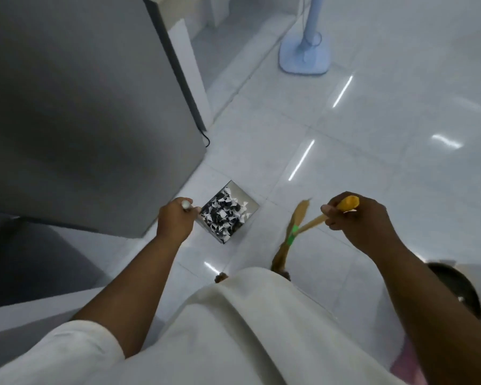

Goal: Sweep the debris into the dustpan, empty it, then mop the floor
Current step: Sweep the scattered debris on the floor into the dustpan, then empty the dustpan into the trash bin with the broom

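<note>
Both grips closed: left grip (175,218) holds square metal dustpan (243,197) heaped with black-and-white paper scraps (222,215), right grip (356,218) holds yellow-handled straw broom (295,215). Tilt while carrying likely spills scraps.

Your left hand (175,218) grips the dustpan handle (186,204). The dustpan (247,200) lies just right of those fingers, with the debris (224,212) inside it. The cabinet (81,107) stands left of and beyond them, close by. Your right hand (356,220) holds the broom (290,234), whose head hangs left of and below its fingers, between your 2 hands. The fan base (306,55) stands on the floor (372,134), well beyond both sets of fingers.
</note>
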Demonstrator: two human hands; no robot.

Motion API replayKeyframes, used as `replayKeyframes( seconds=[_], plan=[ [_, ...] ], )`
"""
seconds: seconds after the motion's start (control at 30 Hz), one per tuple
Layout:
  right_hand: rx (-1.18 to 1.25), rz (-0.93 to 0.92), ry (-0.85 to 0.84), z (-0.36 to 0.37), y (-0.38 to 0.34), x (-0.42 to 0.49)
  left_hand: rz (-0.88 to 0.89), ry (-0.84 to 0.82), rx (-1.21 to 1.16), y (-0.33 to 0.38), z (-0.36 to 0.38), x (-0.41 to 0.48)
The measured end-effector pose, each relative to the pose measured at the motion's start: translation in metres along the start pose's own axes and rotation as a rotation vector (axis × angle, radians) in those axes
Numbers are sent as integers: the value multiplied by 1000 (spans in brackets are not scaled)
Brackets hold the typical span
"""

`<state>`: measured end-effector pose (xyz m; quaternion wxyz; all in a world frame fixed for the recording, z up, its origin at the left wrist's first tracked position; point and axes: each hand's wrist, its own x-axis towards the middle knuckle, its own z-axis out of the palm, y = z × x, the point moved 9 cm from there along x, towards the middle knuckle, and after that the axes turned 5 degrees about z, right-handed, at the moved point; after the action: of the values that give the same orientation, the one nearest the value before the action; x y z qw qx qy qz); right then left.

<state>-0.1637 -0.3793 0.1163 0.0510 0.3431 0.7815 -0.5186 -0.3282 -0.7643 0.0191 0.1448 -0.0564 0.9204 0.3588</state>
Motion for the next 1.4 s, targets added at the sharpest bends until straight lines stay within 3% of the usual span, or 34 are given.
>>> replayKeyframes(
  seconds=[0.2, 0.27, 0.33, 0.43, 0.87, 1.1, 1.27, 1.4],
  plan=[
    [-24, 96, 238, -80, 60, -20, 194, -93, 83, 101, 62, 2],
    [-26, 116, 247, -84, 69, -27, 207, -114, 88, 117, 67, 4],
    [0, 211, 355, -130, 105, -51, 304, -263, 141, 166, 125, -6],
    [3, 270, 312, -127, 121, -70, 346, -336, 140, 186, 148, -9],
    [137, 609, 755, -149, 169, -219, 795, -816, 175, 347, 302, -76],
    [328, 761, 987, -133, 192, -300, 1021, -920, 161, 422, 338, -137],
    [410, 750, 1111, -134, 210, -339, 1247, -907, 142, 471, 350, -201],
    [443, 728, 1148, -144, 226, -362, 1330, -915, 74, 497, 357, -253]
  ],
)
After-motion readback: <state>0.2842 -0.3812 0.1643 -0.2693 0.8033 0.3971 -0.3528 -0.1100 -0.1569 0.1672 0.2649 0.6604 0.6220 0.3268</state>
